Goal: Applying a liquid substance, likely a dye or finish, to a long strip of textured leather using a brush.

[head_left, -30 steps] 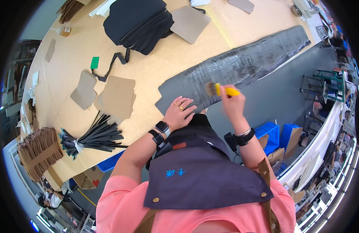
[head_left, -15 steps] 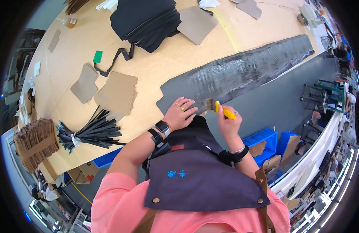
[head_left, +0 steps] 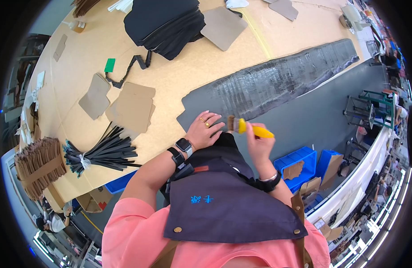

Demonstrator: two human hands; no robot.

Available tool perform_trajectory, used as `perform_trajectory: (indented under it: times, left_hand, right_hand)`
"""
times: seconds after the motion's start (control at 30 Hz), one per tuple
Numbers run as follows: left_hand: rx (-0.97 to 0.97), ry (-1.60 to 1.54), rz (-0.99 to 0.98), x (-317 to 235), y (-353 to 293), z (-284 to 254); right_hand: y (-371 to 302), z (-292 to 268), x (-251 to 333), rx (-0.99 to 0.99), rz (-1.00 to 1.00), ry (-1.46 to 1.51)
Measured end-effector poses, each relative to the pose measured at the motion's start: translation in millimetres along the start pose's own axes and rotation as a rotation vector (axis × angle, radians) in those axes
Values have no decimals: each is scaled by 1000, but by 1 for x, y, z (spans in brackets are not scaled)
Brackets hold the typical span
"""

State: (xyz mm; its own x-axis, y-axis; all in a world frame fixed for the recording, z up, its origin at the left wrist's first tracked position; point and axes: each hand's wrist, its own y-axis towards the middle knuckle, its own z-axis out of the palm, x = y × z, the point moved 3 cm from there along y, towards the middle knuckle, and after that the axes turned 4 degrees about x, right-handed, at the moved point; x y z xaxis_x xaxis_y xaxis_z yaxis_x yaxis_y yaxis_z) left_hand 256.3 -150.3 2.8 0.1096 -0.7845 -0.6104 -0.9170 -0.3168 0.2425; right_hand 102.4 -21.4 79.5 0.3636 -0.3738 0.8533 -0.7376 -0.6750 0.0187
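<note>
Tabletop (head_left: pixel 179 80) edge: left hand (head_left: pixel 205 129) flat on dark sheet (head_left: pixel 277 82); right hand (head_left: pixel 259 145) grips brush (head_left: pixel 248 128).

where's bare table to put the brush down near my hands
Bare tan tabletop lies between the long dark grey strip and the stack of black fabric pieces, and below the brown cardboard panels beside the left hand. Crowded: the left edge, around the bundle of black straps.
</note>
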Motion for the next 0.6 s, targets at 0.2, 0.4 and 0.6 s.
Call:
perform_trajectory:
  times: [0.2, 0.4, 0.6]
  left_hand:
    - [-11, -16, -6, 0, -2, -1]
    - [6, -12, -2, 2, -1, 3]
    - [18, -38, -12, 3, -3, 3]
  right_hand:
    - [14, -28, -21, -98, -104, -297]
    - [-1, -14, 9, -42, -102, -81]
    - [10, -22, -20, -91, -197, -323]
